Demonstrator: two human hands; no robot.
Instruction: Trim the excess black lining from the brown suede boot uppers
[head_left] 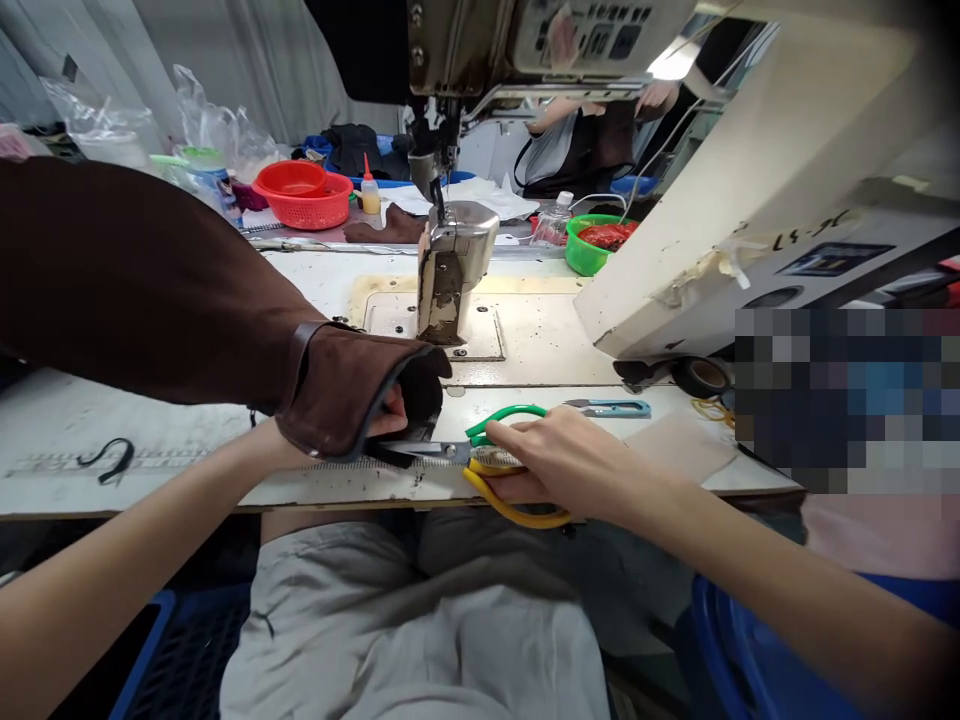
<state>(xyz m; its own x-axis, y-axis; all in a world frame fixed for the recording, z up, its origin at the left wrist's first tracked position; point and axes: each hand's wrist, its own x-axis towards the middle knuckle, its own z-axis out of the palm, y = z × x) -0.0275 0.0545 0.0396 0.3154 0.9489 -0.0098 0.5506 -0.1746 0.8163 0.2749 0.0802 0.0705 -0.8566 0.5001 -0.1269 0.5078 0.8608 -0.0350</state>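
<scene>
My right hand (pixel 559 462) grips a pair of scissors (pixel 480 455) with green and yellow handles, blades pointing left at the near edge of the sewing table (pixel 150 470). The blades meet the cuff end of a brown fabric sleeve (pixel 345 400). My left hand (pixel 386 420) is mostly hidden behind that cuff and holds it at the blades. The brown garment (pixel 135 280) stretches away to the left above the table.
An industrial sewing machine (pixel 750 200) stands on the right, its needle post (pixel 450 270) at centre. Thread snips (pixel 611 408) and a tape roll (pixel 699 376) lie to the right. Red baskets (pixel 304 195), a green bowl (pixel 592 245), bottles and bags sit behind. Another person works beyond.
</scene>
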